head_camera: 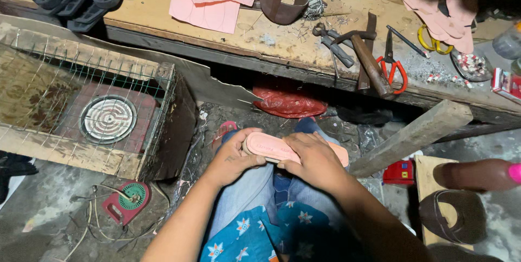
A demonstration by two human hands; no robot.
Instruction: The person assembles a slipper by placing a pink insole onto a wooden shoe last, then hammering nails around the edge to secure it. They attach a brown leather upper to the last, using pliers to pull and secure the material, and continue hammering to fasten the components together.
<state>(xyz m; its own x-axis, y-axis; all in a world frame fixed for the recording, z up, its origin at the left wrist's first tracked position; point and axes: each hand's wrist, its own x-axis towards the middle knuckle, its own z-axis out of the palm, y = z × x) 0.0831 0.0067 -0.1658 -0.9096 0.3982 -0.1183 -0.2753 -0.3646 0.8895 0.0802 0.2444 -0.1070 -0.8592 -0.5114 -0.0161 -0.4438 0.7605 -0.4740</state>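
Light: bright on the far workbench (260, 34), from above.
Shadows: deep under it, dim near floor.
Focus: sharp centre.
Edges: wide-angle bending.

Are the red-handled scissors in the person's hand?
No. The red-handled scissors lie on the workbench, while both hands, left hand and right hand, hold a pink sole.

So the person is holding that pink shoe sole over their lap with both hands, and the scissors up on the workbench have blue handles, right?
Not quite. The scissors on the workbench have red handles, not blue, as the head view shows. The rest holds: the left hand and right hand both hold the pink shoe sole over the lap.
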